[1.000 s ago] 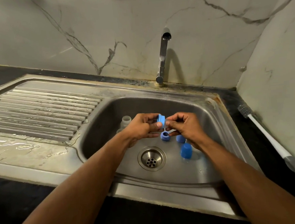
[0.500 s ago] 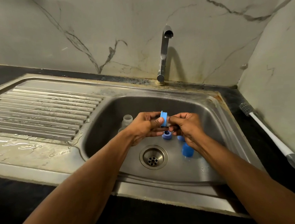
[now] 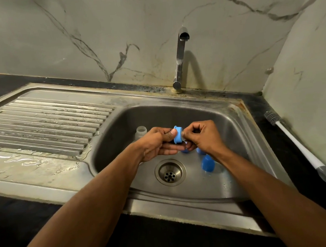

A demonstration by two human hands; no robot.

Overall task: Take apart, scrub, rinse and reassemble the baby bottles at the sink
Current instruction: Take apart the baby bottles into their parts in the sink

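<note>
Risk: the small blue plastic screw ring (image 3: 178, 136) may slip from the wet fingers and fall into the steel sink basin (image 3: 235, 137), near the round drain (image 3: 170, 172). A hard pull on the teat could also tear it, I think.
Left hand (image 3: 156, 143): thumb and fingers closed narrow, they pinch the ring from its left side.
Right hand (image 3: 204, 135): fingers curled, the tips pinch at the right side of the ring; what is between them is too small to tell.
Other parts: blue dome cap (image 3: 208, 163) and clear bottle neck (image 3: 141, 132) are in the basin.
Brush: white long-handled bottle brush (image 3: 296, 146) lies untouched on the right counter.
</note>
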